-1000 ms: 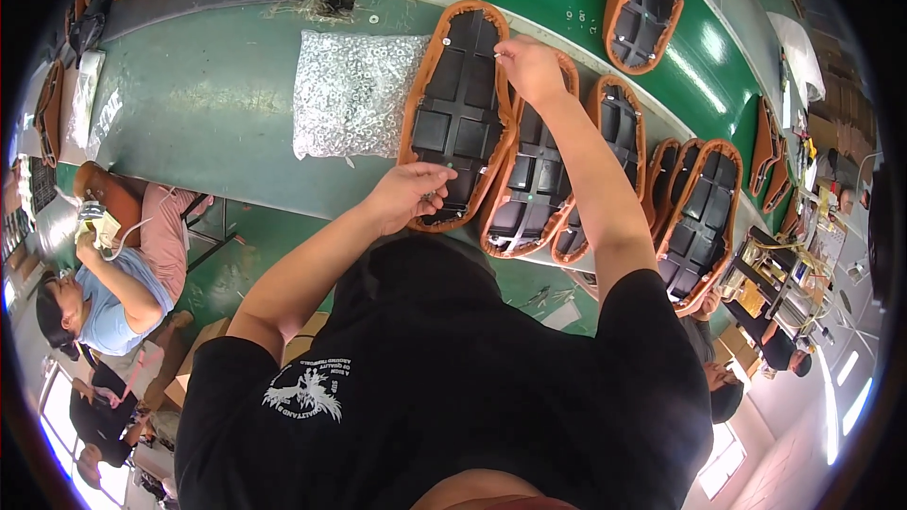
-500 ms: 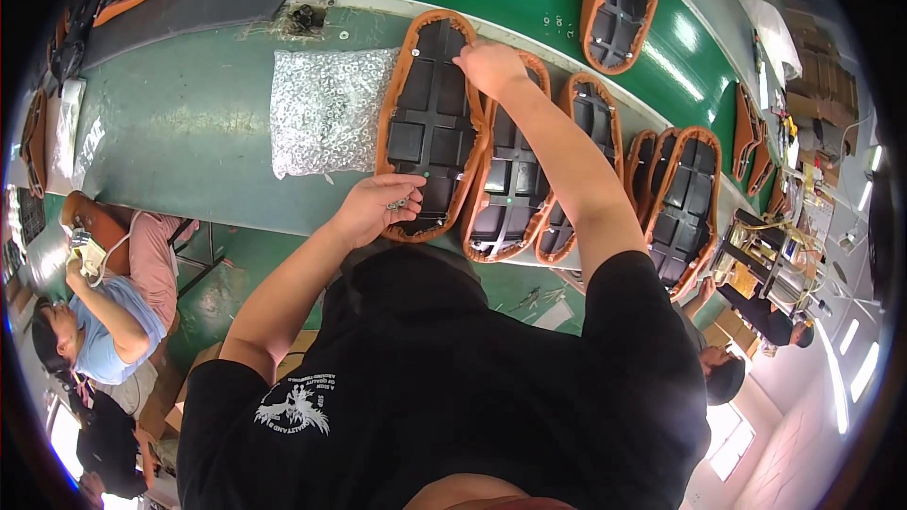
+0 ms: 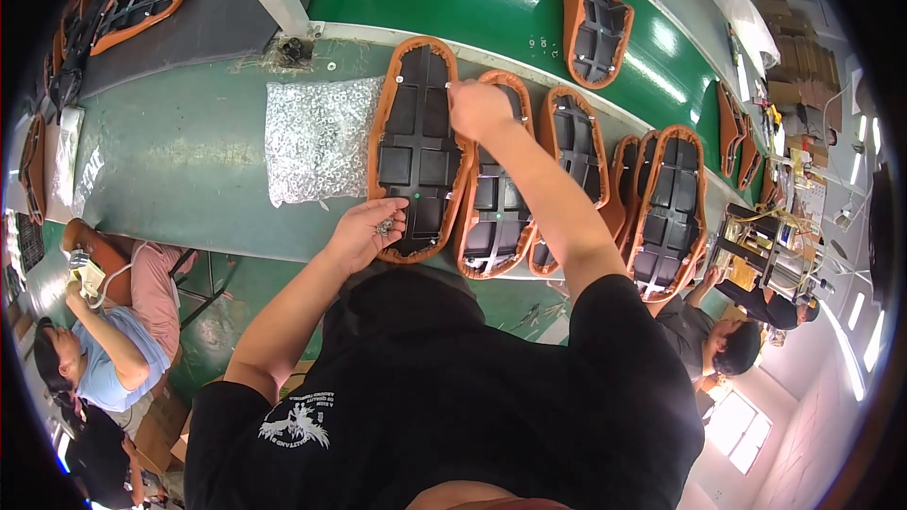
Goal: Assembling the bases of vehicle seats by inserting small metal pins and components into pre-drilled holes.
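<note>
In front of me lies a long oval panel (image 3: pixel 401 170) with a brown padded rim and a black ribbed plastic back. My left hand (image 3: pixel 364 234) is closed round several small metal pieces (image 3: pixel 384 226) at the panel's near left edge; their exact kind is too small to tell. At the far right edge of the same panel, my right hand (image 3: pixel 480 111) has its fingers pinched together against the rim. Whatever they hold, if anything, is hidden. Small pale fittings dot the rim, and a green dot marks the back.
A clear, shiny, bumpy plastic packet (image 3: pixel 316 146) lies left of the panel. More brown-rimmed panels (image 3: pixel 501 203) stand close on the right, some overlapping. Beyond a raised pale edge, another panel (image 3: pixel 597 24) lies on a green surface. Co-workers sit left (image 3: pixel 118 359) and right (image 3: pixel 723 345).
The whole view has shifted, so the bench and panels sit slightly lower. My right hand stays at the panel's far right rim, with the wrist bent differently. My left hand still holds the metal pieces.
</note>
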The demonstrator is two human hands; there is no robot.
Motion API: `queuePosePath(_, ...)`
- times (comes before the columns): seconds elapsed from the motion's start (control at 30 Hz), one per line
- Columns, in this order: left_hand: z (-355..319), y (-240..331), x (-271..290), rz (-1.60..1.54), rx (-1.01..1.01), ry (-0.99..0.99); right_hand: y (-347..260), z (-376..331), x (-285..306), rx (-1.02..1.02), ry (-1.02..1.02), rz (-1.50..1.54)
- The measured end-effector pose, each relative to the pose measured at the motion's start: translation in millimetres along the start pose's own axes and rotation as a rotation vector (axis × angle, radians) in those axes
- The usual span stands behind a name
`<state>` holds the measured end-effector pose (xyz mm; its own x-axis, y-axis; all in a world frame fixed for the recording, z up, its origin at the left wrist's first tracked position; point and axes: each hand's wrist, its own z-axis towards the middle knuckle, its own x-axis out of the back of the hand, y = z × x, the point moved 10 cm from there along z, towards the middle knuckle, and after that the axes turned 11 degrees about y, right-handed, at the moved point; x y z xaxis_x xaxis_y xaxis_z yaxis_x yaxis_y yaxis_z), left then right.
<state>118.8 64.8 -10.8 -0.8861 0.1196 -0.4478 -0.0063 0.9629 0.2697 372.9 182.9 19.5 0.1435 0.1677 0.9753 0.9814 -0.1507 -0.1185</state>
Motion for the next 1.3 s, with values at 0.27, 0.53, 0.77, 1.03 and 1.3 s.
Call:
queuePosePath(0.27, -3.5, -7.0, -7.6, -0.202, 0.01, -0.026, -135.0, -148.4, 28.2, 0.158, 0.148, 0.641)
queuePosePath(0.53, -13.5, -46.6, 1.2, -0.063, 0.021, -0.058, -129.9, -201.9, 30.8, 0.089, 0.354, 0.796)
queuePosePath(0.77, -17.0, -63.7, 38.4, 0.352, -0.003, 0.023, -59.1, -238.1, -20.7, -0.291, 0.335, 0.725)
queuePosePath(1.03, -29.9, -83.5, 77.0, 0.396, 0.042, 0.157, -85.0, -245.5, -64.7, -0.085, 0.266, 0.514)
queuePosePath(1.3, -23.8, -77.3, 66.4, 0.334, 0.037, 0.091, -113.2, -237.5, -79.6, 0.184, 0.092, 0.183)
